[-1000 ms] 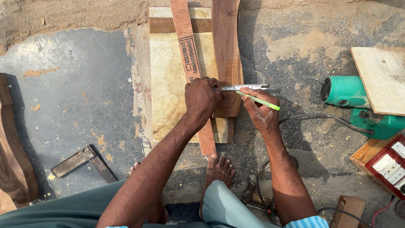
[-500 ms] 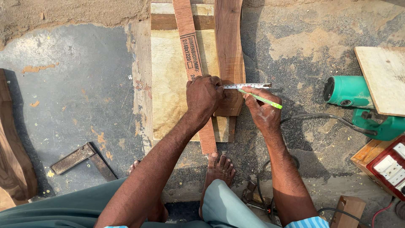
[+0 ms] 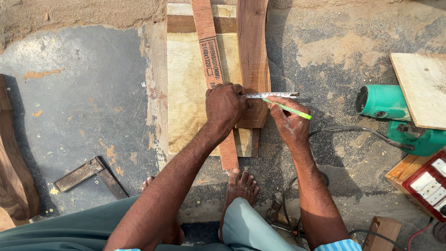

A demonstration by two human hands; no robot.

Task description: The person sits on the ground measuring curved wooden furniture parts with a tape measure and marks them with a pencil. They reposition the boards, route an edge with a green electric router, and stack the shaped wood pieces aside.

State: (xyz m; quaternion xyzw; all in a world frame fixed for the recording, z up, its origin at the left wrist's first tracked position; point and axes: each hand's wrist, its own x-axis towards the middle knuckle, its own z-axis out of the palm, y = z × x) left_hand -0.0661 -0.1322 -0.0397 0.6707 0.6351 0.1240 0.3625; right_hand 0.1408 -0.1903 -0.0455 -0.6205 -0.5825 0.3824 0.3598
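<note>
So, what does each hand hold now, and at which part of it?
The right hand grips a green pencil near its tip end. The left hand presses a tape measure blade onto the dark plank, at the blade's left end.

Two hands (image 3: 226, 104) (image 3: 289, 122), one measuring tape (image 3: 273, 95), one green pencil (image 3: 288, 109), one try square (image 3: 90, 175), one green power tool (image 3: 395, 116)

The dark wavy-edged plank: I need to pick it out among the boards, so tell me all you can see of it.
The dark plank is brown wood with wavy, uneven edges and visible grain. It lies flat on a pale board, running away from the person, beside a reddish strip. Its near end is cut square. A metal tape measure lies across it; the left hand presses on it, and the right hand holds a green pencil to it.
</note>
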